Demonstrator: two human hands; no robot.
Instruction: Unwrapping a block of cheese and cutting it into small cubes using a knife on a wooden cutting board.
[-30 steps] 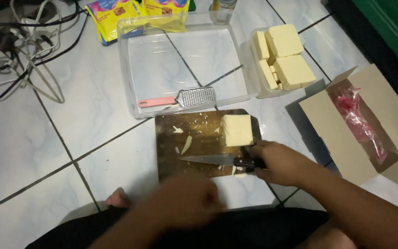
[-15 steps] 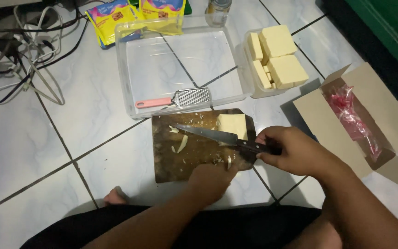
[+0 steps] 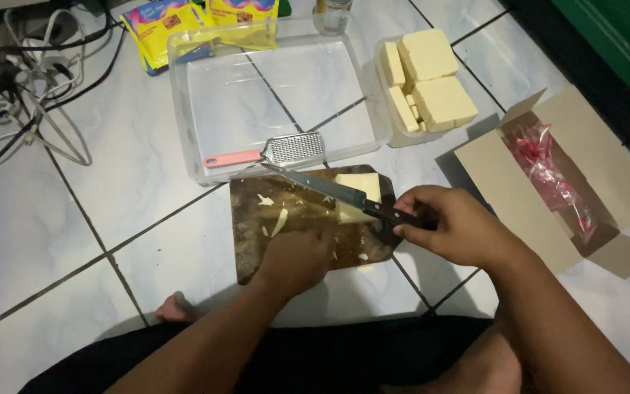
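The right hand (image 3: 455,225) is closed around the dark handle of a knife (image 3: 329,191), whose blade slants over a pale yellow block (image 3: 359,195) at the right edge of the wooden cutting board (image 3: 257,241). The left hand (image 3: 293,261) rests palm-down on the board's near edge, holding nothing. The block looks soft, greasy and easily dented, best steadied by its flat sides.

The cutting board (image 3: 286,219) is dark brown. The cheese block (image 3: 359,191) is pale yellow. The grater (image 3: 297,148) has a pink handle, and the knife (image 3: 337,194) a black one.
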